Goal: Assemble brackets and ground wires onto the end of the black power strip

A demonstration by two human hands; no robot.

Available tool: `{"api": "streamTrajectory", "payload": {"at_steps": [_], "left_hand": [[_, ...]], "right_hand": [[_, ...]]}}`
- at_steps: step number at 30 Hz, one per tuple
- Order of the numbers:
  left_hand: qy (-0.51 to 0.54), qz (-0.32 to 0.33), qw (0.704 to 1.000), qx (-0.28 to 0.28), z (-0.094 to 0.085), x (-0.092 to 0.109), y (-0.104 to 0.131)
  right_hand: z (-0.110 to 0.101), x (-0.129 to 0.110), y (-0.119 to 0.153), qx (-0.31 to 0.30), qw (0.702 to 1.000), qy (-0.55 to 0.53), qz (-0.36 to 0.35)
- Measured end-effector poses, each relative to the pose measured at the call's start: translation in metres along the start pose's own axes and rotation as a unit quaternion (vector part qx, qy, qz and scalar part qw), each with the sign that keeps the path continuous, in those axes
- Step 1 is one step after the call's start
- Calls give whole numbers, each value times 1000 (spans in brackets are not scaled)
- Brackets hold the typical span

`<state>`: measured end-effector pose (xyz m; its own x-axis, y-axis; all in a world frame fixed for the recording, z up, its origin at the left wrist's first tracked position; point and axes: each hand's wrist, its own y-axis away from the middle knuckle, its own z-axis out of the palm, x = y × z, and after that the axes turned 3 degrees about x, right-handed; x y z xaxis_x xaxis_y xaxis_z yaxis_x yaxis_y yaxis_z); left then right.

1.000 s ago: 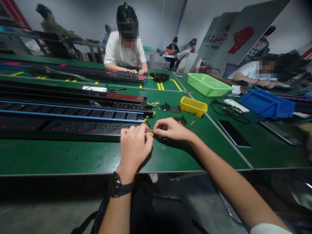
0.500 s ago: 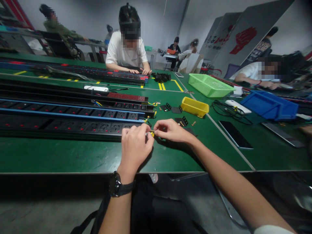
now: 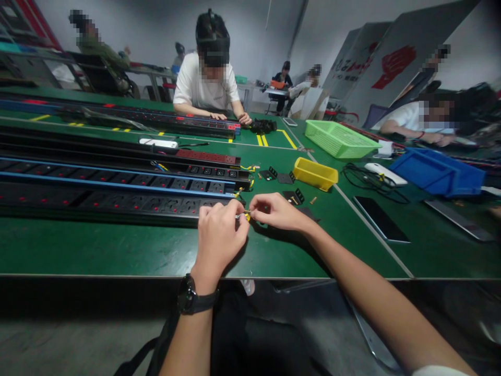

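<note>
Black socket strips lie side by side on the green table, the nearest strip [image 3: 113, 202] ending under my left hand [image 3: 221, 235]. My left hand, with a watch on the wrist, is closed at that end, its thumb and fingers around something small by a yellow wire [image 3: 247, 216]. Facing it from the right, my right hand [image 3: 274, 210] pinches a thin piece beside the same wire, too small to name. Black brackets [image 3: 294, 197] and a small brass-coloured screw [image 3: 313, 200] lie just beyond my right hand.
A yellow bin [image 3: 315, 174], a green basket [image 3: 340, 139] and a blue bin [image 3: 438, 171] stand to the right. A dark phone [image 3: 381, 219] and a coiled black cable lie nearer. Across the table [image 3: 117, 256], a person leans over another strip.
The view has shifted slightly, so the scene sits a little further right. Both my hands keep the same pose. The person opposite has moved a hand near the far strip's end.
</note>
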<state>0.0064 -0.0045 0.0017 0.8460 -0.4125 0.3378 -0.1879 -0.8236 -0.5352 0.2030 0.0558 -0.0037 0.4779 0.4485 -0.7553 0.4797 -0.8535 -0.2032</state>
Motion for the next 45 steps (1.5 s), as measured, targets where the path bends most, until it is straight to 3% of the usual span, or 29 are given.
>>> {"api": "streamTrajectory", "payload": {"at_steps": [14, 27, 45], "left_hand": [[27, 8, 1000, -5, -1, -2, 1], [18, -16, 999, 34, 6, 2, 3], [35, -8, 999, 8, -2, 0, 0]], "right_hand": [[2, 0, 0, 5, 1000, -12, 14], [-11, 7, -3, -126, 986, -100, 52], [-14, 4, -2, -146, 981, -106, 65]]}}
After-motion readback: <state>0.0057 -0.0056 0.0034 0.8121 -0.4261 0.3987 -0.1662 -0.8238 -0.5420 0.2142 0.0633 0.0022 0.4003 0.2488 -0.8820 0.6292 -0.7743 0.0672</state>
